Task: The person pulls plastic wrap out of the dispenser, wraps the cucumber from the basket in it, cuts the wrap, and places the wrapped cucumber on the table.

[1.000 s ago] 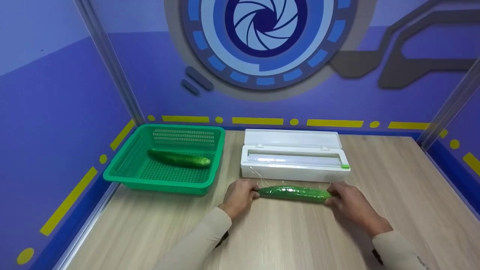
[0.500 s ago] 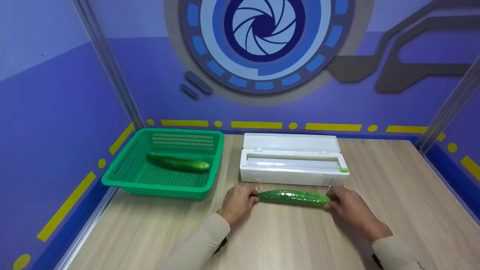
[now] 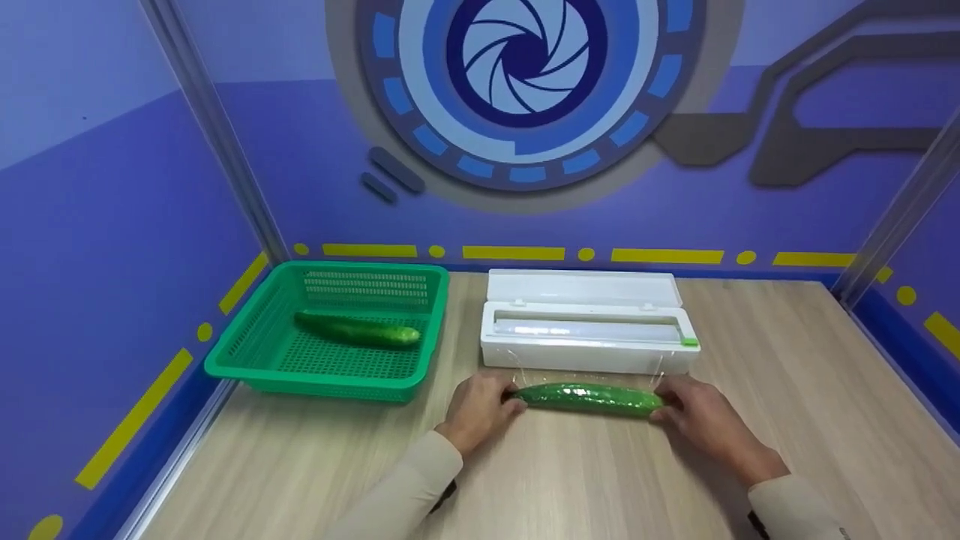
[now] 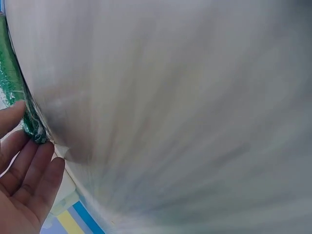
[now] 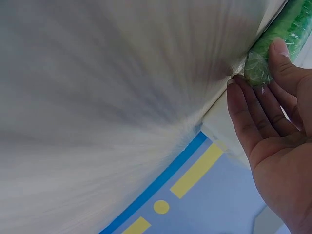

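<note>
A cucumber (image 3: 589,398) with shiny cling film round it lies crosswise on the table in the head view. My left hand (image 3: 478,411) pinches its left end, and my right hand (image 3: 705,417) holds the paler right end. In the left wrist view, the thumb and fingers meet at the cucumber's wrapped tip (image 4: 35,127). Wrinkled film covers the other end (image 5: 257,68) in the right wrist view, between thumb and fingers. Thin clear film stretches from the cucumber toward the white cling film dispenser (image 3: 589,355), whose lid stands open behind the roll (image 3: 585,330).
To the left stands a green plastic basket (image 3: 322,384) with a second cucumber (image 3: 358,331) in it. The wooden table (image 3: 585,480) meets a blue-purple wall (image 3: 315,172) behind and panels at both sides. A green slider (image 3: 688,342) sits at the dispenser's right end.
The head view has tilted slightly, so everything sits a little lower in it. Both hands keep hold of the cucumber, which has shifted slightly away from the dispenser; film edges now rise near both ends.
</note>
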Demonstrator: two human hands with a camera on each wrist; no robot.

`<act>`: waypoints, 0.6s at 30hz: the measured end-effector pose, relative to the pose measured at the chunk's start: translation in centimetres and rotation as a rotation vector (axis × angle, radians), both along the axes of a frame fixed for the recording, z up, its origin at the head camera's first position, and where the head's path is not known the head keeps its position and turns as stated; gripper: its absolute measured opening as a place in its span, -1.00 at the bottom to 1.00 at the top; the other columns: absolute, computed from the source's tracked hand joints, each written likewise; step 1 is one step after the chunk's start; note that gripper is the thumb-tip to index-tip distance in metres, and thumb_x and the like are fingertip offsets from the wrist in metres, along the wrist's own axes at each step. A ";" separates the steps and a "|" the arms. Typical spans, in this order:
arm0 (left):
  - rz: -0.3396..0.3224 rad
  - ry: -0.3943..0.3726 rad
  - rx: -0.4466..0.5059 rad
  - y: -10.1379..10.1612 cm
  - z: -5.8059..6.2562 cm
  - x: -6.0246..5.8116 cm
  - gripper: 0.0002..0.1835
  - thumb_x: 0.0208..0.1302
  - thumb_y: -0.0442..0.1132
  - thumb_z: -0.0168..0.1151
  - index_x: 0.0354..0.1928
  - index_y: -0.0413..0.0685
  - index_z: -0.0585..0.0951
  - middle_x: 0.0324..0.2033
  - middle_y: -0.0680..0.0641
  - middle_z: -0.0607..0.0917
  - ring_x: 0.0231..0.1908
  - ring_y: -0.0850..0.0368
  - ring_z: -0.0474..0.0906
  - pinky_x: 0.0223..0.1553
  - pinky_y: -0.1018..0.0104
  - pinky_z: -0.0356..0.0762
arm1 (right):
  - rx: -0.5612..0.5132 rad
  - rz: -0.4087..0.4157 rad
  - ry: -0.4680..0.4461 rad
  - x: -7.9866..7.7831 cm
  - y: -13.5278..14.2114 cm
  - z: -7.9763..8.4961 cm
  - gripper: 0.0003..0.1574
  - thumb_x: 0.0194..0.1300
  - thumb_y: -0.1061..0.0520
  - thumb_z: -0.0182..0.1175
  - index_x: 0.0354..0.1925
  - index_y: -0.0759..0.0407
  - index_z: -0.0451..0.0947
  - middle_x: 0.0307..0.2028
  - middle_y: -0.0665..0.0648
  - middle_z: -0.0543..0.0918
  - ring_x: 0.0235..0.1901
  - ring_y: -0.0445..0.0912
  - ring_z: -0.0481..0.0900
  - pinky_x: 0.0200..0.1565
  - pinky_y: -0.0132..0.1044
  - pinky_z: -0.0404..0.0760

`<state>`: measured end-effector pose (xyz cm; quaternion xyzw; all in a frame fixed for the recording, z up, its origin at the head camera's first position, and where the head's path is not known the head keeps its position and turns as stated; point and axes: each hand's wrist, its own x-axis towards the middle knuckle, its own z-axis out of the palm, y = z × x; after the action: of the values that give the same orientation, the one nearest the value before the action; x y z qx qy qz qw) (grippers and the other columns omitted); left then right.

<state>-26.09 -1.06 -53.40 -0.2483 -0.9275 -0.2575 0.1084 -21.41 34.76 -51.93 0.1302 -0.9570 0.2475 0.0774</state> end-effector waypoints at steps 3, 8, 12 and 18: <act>0.000 0.003 0.009 0.1 0.0 -0.1 -0.87 0.23 -0.17 0.59 -0.28 -0.02 0.81 -0.37 0.12 0.79 -0.30 0.22 0.70 -0.22 0.24 0.65 | -0.004 -0.008 -0.014 0.1 0.1 0.0 -0.69 0.20 0.23 0.57 -0.15 0.12 0.66 -0.26 -0.04 0.64 -0.25 -0.15 0.55 -0.16 -0.09 0.62; -0.011 0.051 0.009 0.2 -0.2 -0.1 -0.89 0.19 -0.21 0.60 -0.34 -0.02 0.80 -0.41 0.13 0.78 -0.33 0.22 0.72 -0.27 0.26 0.66 | -0.025 -0.021 -0.068 -0.1 0.2 0.1 -0.70 0.22 0.22 0.56 -0.11 0.12 0.68 -0.24 -0.05 0.65 -0.23 -0.14 0.55 -0.14 -0.11 0.61; -0.024 0.096 -0.006 0.2 -0.5 -0.2 -0.88 0.20 -0.23 0.59 -0.37 -0.03 0.78 -0.41 0.10 0.77 -0.35 0.19 0.71 -0.29 0.26 0.66 | -0.046 -0.023 -0.077 -0.2 0.2 0.1 -0.68 0.22 0.22 0.56 -0.08 0.15 0.69 -0.21 -0.02 0.67 -0.19 -0.12 0.58 -0.10 -0.06 0.63; -0.025 0.095 -0.041 0.5 -0.1 -0.2 -0.86 0.22 -0.24 0.59 -0.40 -0.03 0.75 -0.44 0.10 0.71 -0.38 0.25 0.64 -0.32 0.30 0.63 | -0.086 -0.012 -0.060 0.0 0.4 0.2 -0.65 0.21 0.21 0.58 -0.06 0.17 0.69 -0.17 0.00 0.70 -0.14 -0.08 0.64 -0.05 -0.03 0.66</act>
<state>-26.27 -0.59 -53.51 -0.2741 -0.9233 -0.2276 0.1438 -21.41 35.21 -51.75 0.1138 -0.9480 0.2918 0.0558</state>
